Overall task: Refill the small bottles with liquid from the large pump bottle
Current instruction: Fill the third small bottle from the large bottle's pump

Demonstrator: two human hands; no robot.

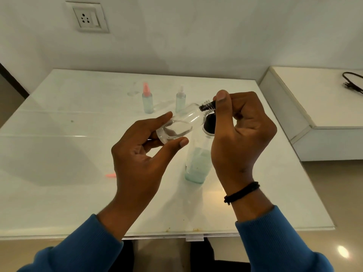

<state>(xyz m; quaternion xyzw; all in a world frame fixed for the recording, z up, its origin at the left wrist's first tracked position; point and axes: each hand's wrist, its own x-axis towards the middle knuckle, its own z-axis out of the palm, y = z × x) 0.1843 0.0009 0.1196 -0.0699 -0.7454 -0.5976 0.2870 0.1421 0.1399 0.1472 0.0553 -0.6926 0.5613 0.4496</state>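
Pinching a black cap (206, 107) at the neck, right hand (241, 134) fingers closed; left hand (141, 152) fingers wrapped round the tilted small bottle (182, 124), frame centre. Pump bottle (198, 165) just behind on tabletop (59, 154). Risk: tilt spills residue once uncapped.

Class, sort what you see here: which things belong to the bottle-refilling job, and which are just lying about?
Belongs to the job:
small clear bottle, tilted in the left hand
large pump bottle, with the right hand at its nozzle
two small spray bottles standing behind
pink cap

Lying about:
wall socket
black cable
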